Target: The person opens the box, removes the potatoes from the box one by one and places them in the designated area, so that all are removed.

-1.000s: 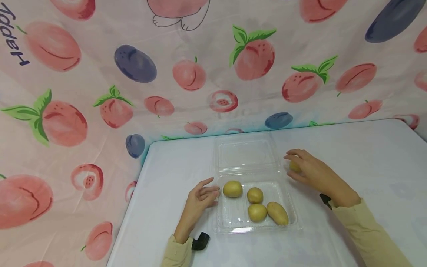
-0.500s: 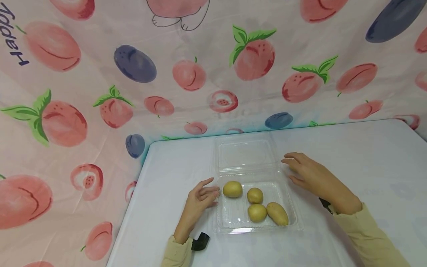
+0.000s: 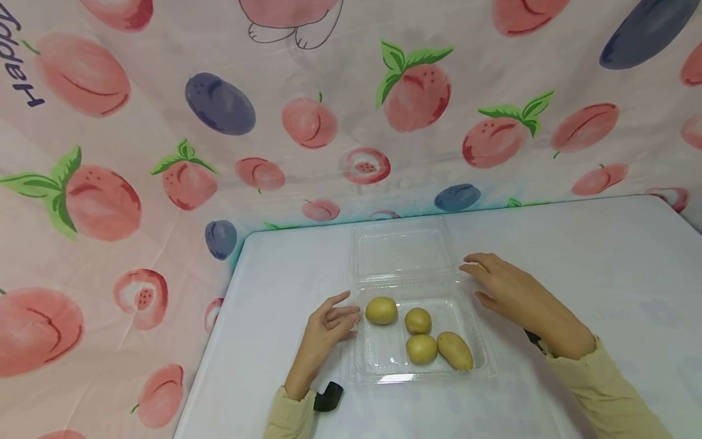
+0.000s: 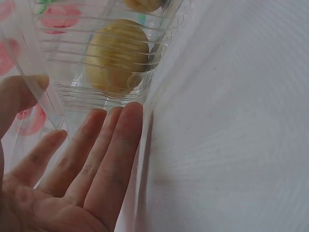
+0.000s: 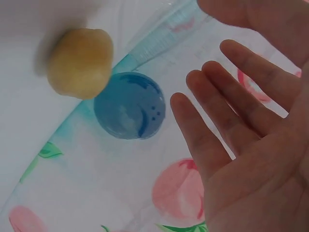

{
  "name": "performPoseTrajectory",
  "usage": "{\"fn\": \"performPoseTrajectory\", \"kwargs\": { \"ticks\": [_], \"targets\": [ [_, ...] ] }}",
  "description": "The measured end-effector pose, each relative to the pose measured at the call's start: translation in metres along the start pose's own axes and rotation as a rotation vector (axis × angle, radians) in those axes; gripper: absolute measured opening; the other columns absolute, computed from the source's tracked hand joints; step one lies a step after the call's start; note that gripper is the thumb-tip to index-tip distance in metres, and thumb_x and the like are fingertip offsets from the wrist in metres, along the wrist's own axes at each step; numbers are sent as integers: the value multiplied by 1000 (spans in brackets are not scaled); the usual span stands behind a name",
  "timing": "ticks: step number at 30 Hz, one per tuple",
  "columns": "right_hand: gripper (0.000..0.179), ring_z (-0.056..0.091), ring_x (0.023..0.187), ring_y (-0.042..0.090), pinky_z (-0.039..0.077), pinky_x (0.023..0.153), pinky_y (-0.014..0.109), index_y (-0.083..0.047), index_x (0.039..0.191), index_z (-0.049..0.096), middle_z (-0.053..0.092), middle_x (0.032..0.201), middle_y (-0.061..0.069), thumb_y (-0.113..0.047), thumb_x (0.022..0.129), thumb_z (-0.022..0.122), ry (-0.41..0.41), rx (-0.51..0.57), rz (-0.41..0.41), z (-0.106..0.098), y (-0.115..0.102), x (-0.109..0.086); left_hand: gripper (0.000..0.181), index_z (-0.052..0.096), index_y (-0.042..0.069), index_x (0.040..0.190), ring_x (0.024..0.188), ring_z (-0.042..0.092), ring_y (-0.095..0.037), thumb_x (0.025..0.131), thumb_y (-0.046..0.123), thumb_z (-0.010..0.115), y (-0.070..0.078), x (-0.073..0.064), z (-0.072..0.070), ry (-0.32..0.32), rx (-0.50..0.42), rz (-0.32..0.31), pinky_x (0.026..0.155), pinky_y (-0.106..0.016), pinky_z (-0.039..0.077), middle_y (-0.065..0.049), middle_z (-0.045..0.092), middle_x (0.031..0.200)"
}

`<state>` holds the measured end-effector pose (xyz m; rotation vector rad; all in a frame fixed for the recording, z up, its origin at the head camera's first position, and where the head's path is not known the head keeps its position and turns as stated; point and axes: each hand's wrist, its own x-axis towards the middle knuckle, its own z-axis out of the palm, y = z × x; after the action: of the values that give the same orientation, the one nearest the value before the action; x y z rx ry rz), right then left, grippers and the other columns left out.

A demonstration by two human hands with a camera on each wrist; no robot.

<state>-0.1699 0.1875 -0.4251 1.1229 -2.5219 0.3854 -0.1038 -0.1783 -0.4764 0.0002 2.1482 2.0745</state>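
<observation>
A clear plastic clamshell container (image 3: 384,360) stands with its lid (image 3: 403,250) folded back behind it. Several yellow potatoes (image 3: 421,349) lie inside. My left hand (image 3: 325,329) is at the container's left side; in the left wrist view its straight fingers (image 4: 120,145) reach the ribbed wall, the thumb at the rim, with a potato (image 4: 118,58) showing through the plastic. My right hand (image 3: 510,291) hovers to the right of the container, fingers spread and relaxed. Another potato (image 5: 81,63) sits on the table just beyond its fingertips in the right wrist view, mostly hidden by the hand in the head view.
A white cloth covers the table (image 3: 614,268). Behind it and along its left side hangs a pink curtain (image 3: 340,73) printed with peaches and blue fruit. Dark camera straps (image 3: 329,396) show at the wrists.
The right hand has shifted slightly left and toward me, and its fingers now cover most of the potato beside the container. The left hand and the potatoes inside have kept their places.
</observation>
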Motion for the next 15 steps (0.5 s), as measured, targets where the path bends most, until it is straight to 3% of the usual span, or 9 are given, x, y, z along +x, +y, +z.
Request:
{"fn": "performPoseTrajectory", "kwargs": {
  "ticks": [8,15],
  "targets": [
    [60,61,109,34,59,83,47,3,118,62,61,122,19,5,65,89,9,21,-14,-8,-7,6,56,49,8,144,112,65,-35,93,13,71,0,0,0,2,-9,0,81,-33,62,-22,65,124],
    [56,61,109,34,59,85,47,1,118,63,62,121,17,1,68,88,-18,29,-13,-4,-14,8,56,48,8,144,112,66,-32,93,15,71,-1,0,0,2,-4,-1,81,-33,62,-21,65,124]
  ]
}}
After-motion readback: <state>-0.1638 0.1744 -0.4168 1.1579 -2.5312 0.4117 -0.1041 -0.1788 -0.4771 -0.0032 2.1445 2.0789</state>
